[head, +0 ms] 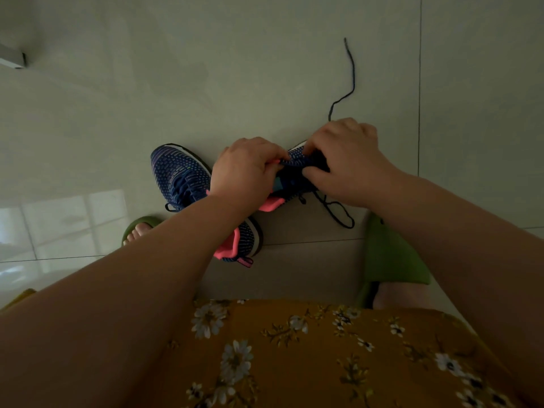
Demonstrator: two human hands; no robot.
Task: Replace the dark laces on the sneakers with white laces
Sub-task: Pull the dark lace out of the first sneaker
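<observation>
Dark-laced blue knit sneaker [297, 172] on the tiled floor [206, 83] is grasped by both curled hands, left hand [244, 169] and right hand [347, 160], pinching its upper.

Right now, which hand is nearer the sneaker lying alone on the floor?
Left. The left hand sits right beside the lone sneaker, its wrist crossing over it. The right hand is farther off, gripping the other sneaker.

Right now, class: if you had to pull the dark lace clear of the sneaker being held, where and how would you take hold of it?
Probably by the long free tail of the dark lace trailing across the floor beyond the right hand. It lies loose and unobstructed, so pinch it from above near the held sneaker and pull away from the shoe. The left hand steadies the sneaker.
</observation>
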